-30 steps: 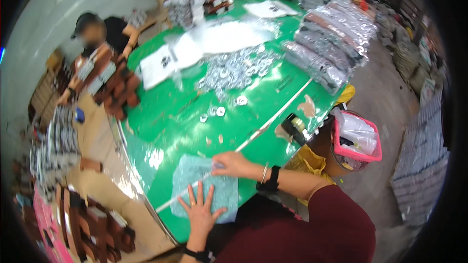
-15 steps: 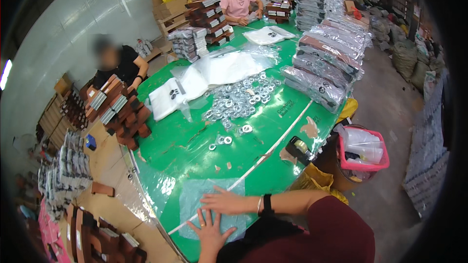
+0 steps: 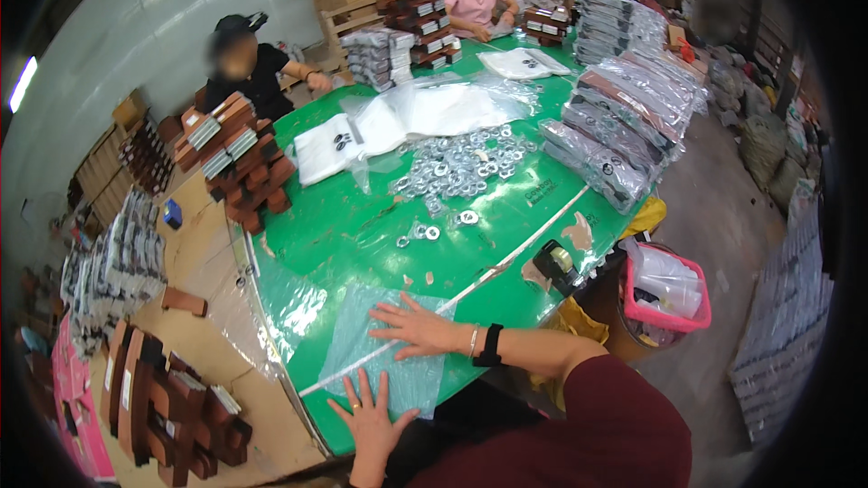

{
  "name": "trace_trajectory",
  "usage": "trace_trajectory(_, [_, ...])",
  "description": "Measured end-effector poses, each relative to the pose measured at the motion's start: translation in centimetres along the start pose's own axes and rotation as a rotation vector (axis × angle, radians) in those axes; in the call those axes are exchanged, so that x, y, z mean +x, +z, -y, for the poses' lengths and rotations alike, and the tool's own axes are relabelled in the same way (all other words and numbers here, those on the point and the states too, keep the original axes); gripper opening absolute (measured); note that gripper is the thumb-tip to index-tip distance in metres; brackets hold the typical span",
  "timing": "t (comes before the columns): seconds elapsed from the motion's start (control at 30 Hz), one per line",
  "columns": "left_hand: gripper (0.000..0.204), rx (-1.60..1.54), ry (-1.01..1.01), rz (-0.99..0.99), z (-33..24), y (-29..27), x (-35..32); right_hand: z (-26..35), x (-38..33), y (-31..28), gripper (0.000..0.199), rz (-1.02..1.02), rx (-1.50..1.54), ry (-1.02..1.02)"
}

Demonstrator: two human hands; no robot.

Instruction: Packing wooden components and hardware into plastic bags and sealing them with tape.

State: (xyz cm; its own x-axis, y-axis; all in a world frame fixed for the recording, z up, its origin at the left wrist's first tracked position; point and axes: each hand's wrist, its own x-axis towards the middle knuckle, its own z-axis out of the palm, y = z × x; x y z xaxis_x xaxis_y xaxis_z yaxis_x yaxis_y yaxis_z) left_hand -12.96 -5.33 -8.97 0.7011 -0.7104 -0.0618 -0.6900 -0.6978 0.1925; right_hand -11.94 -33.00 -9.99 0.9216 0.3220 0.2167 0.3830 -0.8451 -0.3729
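Note:
A thin, translucent bluish plastic sheet (image 3: 348,334) lies at the near end of the green table; I cannot tell whether it is a bag. My right hand (image 3: 423,327), with a black band on its wrist, presses flat on it, fingers spread toward the left. Nearer the table's edge, my left hand (image 3: 372,420) is spread too, its fingertips touching the sheet's lower part. Neither hand grasps anything. A white strip (image 3: 470,289) runs across the table and passes by the sheet and my hands.
Loose metal washers or nuts (image 3: 461,167) are heaped mid-table beside white plastic bags (image 3: 330,146). Wrapped packs (image 3: 601,158) line the right side; a tape dispenser (image 3: 556,267) sits near the edge. Brown wooden pieces (image 3: 240,163) are stacked at left. Two people work across the table.
The view has shifted slightly. Both my hands stay flat on the sheet, with little movement. At the left, the person in black has stretched an arm out toward the table's far side.

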Motion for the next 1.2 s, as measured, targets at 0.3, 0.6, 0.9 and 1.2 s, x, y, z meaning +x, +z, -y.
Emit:
trace_trajectory(0.3, [0.110, -0.152, -0.035, -0.130, -1.0, -1.3, 1.7, 2.9, -2.7, -3.7, 0.078, 0.105, 0.035, -0.038])
trace_trajectory(0.6, [0.037, -1.284, -0.259, -0.937, 9.6, -18.2, -1.7, 2.1, -3.5, -3.0, 0.058, -0.022, 0.192, -0.027])
trace_trajectory(0.9, [0.115, 0.388, -0.672, -0.408, 27.5, -31.9, -6.3, 4.3, -4.3, -3.7, 0.045, -0.164, 0.315, 0.022])
trace_trajectory(1.2, [0.100, 0.233, -0.753, -0.136, 31.2, -32.0, -3.4, 4.8, -6.2, -4.4, 0.038, -0.257, 0.380, 0.119])
